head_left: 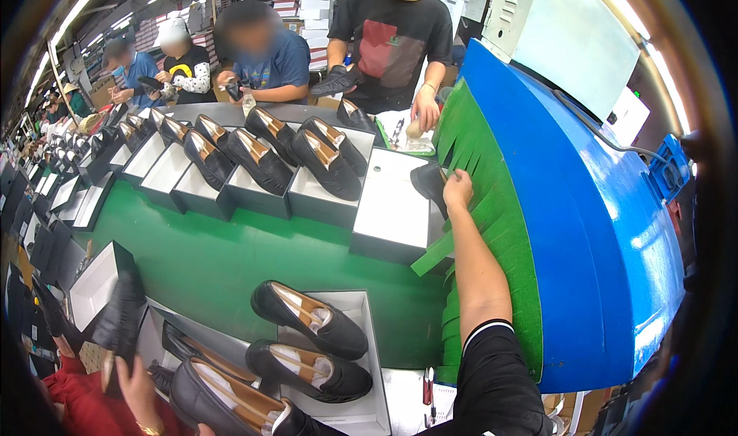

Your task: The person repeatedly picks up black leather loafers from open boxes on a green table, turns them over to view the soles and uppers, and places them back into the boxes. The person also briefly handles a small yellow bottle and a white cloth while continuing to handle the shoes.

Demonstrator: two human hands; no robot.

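In the head view, the right hand point(459, 189) reaches forward to the green strip curtain point(492, 167) below the blue housing point(573, 190). Its fingers are curled in and look to be gripping a black shoe point(429, 184), though the exact contact is partly hidden. That shoe is at the curtain's edge, over the right end of a white-topped box point(392, 205). The left hand cannot be made out with certainty at the lower edge, so whether it grasps anything cannot be told.

For good handling, a light hold on the shoe's rim probably suits better than a hard squeeze, which could crease the soft upper. The wrist is best kept level and the strips kept from snagging the fingers or scuffing the leather. The box edge beneath is worth clearing too. Near the person, two more shoes point(311, 318) point(309, 371) rest in an open box point(361, 321); the sleeve point(500, 382) would best pass well clear of them.
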